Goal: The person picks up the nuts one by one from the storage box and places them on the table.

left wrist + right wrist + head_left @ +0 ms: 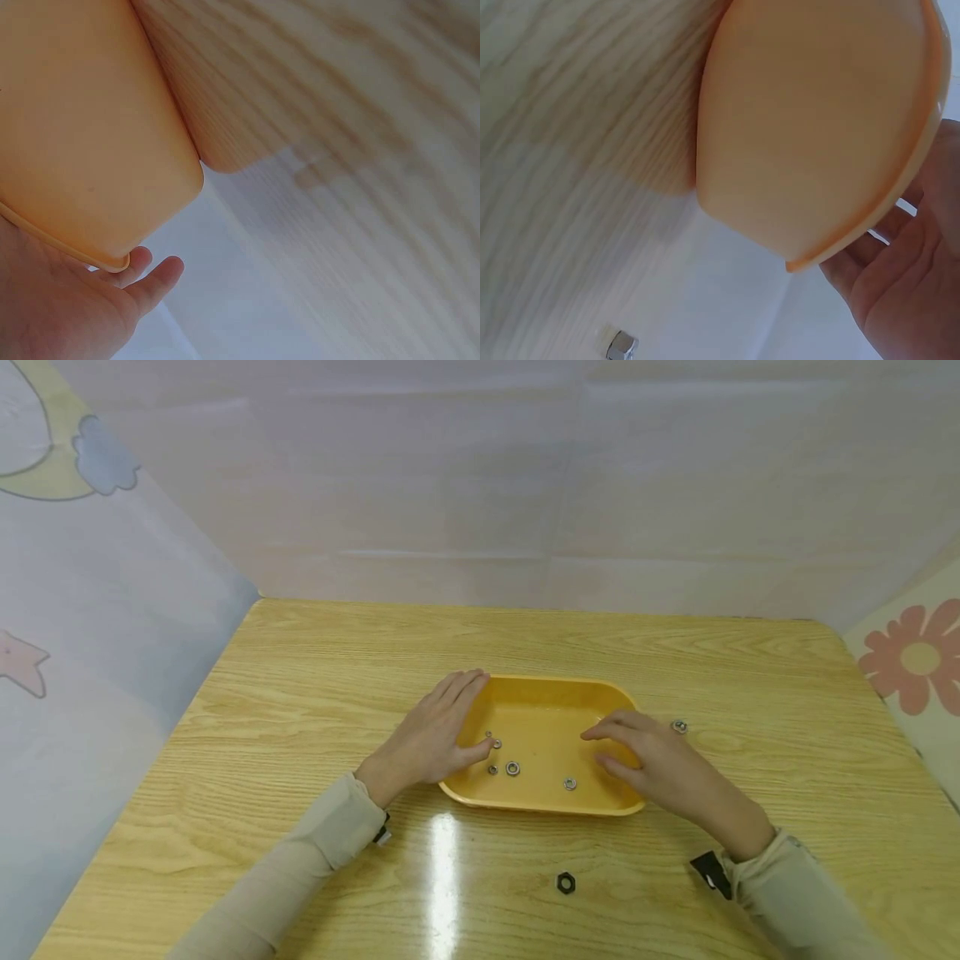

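A yellow plastic tray (536,806) sits on the table with several silver hex nuts of different sizes inside, the largest nut (513,768) left of centre. My left hand (427,739) rests at the tray's left rim, fingers extended toward the far corner and thumb over the inside. In the left wrist view, fingertips (161,281) show past the rim. Over the right rim hovers my right hand (648,756), fingers bent loosely, thumb and fingers apart with nothing seen between them. Below them another nut (570,783) lies on the tray floor.
A black hex nut (566,882) lies on the wooden table (315,693) in front of the tray. Silver hardware, seemingly a nut (679,726), lies right of the tray, close to the right hand. Pale covered walls (480,485) border the table's back and sides.
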`<action>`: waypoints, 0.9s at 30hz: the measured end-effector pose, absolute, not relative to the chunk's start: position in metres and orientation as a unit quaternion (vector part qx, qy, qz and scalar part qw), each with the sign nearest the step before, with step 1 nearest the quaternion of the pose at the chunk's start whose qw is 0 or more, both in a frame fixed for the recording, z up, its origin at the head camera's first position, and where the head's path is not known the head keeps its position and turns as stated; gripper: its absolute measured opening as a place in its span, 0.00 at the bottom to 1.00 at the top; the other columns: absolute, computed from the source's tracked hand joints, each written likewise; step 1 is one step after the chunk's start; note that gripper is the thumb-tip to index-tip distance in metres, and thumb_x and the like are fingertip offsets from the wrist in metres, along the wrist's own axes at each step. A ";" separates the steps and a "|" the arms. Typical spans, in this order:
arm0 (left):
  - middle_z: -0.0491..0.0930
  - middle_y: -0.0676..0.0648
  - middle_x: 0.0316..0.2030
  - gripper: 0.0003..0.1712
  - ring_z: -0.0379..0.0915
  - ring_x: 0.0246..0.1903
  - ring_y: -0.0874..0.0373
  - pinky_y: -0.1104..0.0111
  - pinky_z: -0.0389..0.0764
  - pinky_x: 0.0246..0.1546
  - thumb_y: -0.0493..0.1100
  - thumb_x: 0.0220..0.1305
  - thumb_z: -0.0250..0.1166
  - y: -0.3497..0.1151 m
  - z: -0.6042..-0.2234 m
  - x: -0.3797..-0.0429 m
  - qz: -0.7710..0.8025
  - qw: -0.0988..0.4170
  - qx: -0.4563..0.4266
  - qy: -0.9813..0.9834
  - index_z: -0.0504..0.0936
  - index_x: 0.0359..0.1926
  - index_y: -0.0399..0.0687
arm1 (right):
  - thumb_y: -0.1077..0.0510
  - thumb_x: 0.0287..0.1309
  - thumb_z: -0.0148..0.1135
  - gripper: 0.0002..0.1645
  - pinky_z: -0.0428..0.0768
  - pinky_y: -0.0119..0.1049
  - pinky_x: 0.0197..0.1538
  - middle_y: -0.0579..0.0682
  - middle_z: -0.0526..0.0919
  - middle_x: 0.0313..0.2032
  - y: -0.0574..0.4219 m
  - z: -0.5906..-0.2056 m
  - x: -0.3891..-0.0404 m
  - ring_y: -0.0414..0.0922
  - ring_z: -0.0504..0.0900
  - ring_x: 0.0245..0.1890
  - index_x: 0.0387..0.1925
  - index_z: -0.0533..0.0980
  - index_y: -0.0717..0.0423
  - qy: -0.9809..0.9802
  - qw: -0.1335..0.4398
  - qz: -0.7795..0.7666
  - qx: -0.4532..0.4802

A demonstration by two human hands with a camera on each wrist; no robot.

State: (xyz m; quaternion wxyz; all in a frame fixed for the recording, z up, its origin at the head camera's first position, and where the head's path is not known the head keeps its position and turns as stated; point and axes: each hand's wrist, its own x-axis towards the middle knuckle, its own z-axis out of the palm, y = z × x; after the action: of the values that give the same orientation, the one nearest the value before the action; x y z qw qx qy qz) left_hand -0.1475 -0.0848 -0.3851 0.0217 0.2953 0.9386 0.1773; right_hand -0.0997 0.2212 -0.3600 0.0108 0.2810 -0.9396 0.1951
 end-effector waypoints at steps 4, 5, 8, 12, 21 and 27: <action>0.53 0.44 0.76 0.49 0.50 0.75 0.49 0.54 0.56 0.76 0.60 0.66 0.60 -0.085 -0.385 -0.148 0.177 0.019 0.297 0.938 0.50 0.78 0.44 | 0.63 0.57 0.69 0.17 0.82 0.54 0.53 0.54 0.84 0.50 0.218 -0.362 -0.099 0.55 0.81 0.53 0.50 0.82 0.55 -0.937 0.001 0.194 0.289; 0.53 0.45 0.76 0.49 0.50 0.75 0.49 0.54 0.56 0.76 0.60 0.66 0.60 -0.085 -0.384 -0.147 0.177 0.019 0.297 0.938 0.50 0.78 0.44 | 0.63 0.57 0.69 0.17 0.82 0.54 0.54 0.54 0.84 0.49 0.217 -0.362 -0.099 0.55 0.81 0.53 0.50 0.82 0.55 -0.936 -0.001 0.193 0.293; 0.54 0.45 0.76 0.49 0.51 0.75 0.49 0.54 0.57 0.76 0.60 0.66 0.60 -0.084 -0.384 -0.147 0.176 0.017 0.298 0.938 0.51 0.77 0.44 | 0.63 0.57 0.69 0.17 0.81 0.55 0.56 0.53 0.84 0.48 0.215 -0.364 -0.099 0.55 0.81 0.53 0.49 0.83 0.55 -0.933 -0.004 0.192 0.304; 0.54 0.44 0.76 0.49 0.51 0.75 0.49 0.54 0.58 0.76 0.60 0.66 0.60 -0.084 -0.385 -0.147 0.173 0.014 0.299 0.938 0.51 0.77 0.44 | 0.62 0.57 0.69 0.16 0.80 0.55 0.58 0.50 0.84 0.47 0.213 -0.367 -0.100 0.55 0.81 0.53 0.49 0.83 0.54 -0.929 -0.015 0.192 0.315; 0.55 0.44 0.76 0.48 0.52 0.75 0.48 0.53 0.59 0.75 0.60 0.66 0.60 -0.085 -0.385 -0.148 0.171 0.008 0.301 0.938 0.51 0.77 0.44 | 0.57 0.56 0.71 0.17 0.83 0.43 0.46 0.47 0.84 0.43 0.206 -0.372 -0.102 0.44 0.82 0.43 0.48 0.83 0.54 -0.931 -0.038 0.171 0.321; 0.55 0.44 0.75 0.48 0.52 0.74 0.48 0.53 0.60 0.75 0.60 0.66 0.60 -0.085 -0.386 -0.147 0.170 0.004 0.303 0.938 0.51 0.77 0.44 | 0.55 0.56 0.72 0.16 0.84 0.42 0.45 0.46 0.85 0.42 0.202 -0.371 -0.104 0.44 0.83 0.42 0.47 0.84 0.53 -0.929 -0.046 0.164 0.328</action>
State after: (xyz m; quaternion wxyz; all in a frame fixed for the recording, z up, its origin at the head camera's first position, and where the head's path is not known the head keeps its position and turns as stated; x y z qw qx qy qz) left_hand -0.1474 -0.0846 -0.3859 0.0036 0.3034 0.9375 0.1704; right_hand -0.1038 0.2022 -0.3714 -0.0456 0.3278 -0.9293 0.1636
